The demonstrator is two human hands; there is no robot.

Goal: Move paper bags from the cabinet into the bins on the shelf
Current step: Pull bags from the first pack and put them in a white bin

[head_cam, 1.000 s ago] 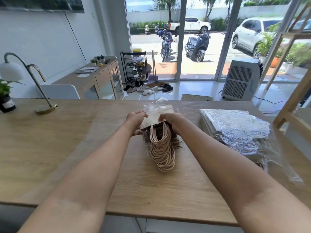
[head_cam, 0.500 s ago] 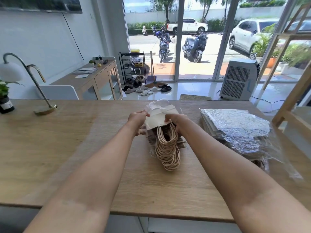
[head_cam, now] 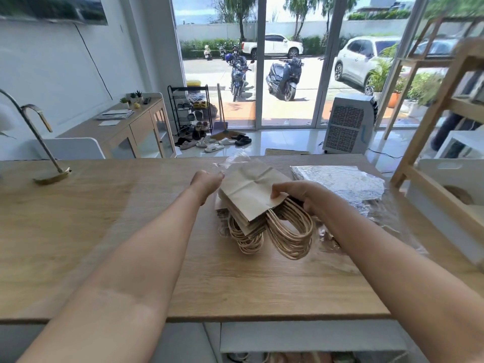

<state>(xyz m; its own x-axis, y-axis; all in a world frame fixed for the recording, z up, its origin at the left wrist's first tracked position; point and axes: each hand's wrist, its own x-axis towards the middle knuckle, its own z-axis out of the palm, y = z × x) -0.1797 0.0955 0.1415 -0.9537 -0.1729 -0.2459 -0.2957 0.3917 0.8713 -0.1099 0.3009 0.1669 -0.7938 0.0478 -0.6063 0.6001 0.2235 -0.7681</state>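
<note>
A stack of brown paper bags with twisted cord handles lies on the wooden table, partly out of a clear plastic wrapper. My right hand grips the near right part of the stack just above the handles, thumb on the top bag. My left hand holds the far left edge, pinching the wrapper there. The stack is fanned, its handles split into two bunches.
A second wrapped pack of bags lies to the right on the table. A wooden shelf with a white bin stands at the right edge. A brass lamp stands at the table's left.
The bags have slid further out of the wrapper and fanned toward me. My right hand moved right and nearer along the stack. The view turned slightly right.
</note>
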